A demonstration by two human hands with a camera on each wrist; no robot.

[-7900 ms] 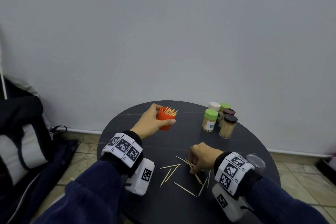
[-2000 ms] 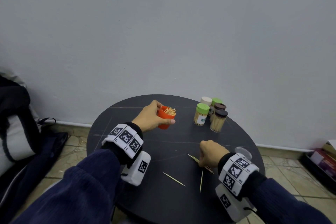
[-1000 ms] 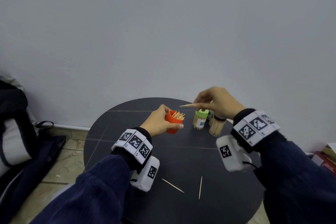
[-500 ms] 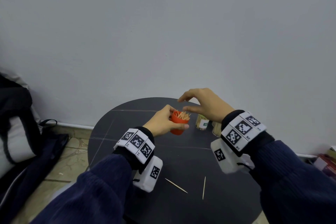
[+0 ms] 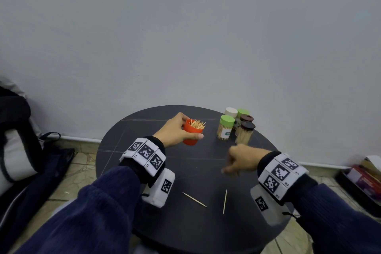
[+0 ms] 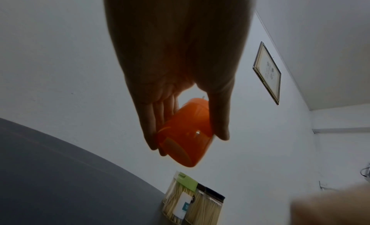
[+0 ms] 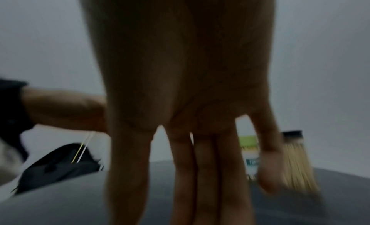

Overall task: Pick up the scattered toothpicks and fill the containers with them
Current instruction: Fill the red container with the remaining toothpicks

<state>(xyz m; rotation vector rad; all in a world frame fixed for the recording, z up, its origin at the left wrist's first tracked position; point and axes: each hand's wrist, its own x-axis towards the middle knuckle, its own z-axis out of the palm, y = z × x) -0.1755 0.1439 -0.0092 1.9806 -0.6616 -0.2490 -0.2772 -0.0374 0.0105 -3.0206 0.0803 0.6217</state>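
My left hand [image 5: 176,131] grips an orange cup [image 5: 191,133] full of toothpicks, lifted off the round black table [image 5: 132,130] at its far middle. In the left wrist view the fingers and thumb wrap the orange cup [image 6: 184,138]. My right hand [image 5: 234,163] hovers blurred over the table's right middle and holds nothing. In the right wrist view its fingers [image 7: 200,165] hang straight down. Two loose toothpicks lie near the front edge, one slanted [image 5: 194,199] and one nearly upright in the picture [image 5: 225,201], just below the right hand.
Several lidded jars of toothpicks stand at the back right, among them a green-lidded jar [image 5: 225,128] and a dark-lidded jar [image 5: 245,133]. A dark bag [image 5: 18,140] lies on the floor to the left. Boxes [image 5: 362,179] sit on the floor at right.
My right hand carried toothpicks up to the orange cup, let them go there, and has come back down toward the table. The left hand still holds the cup.
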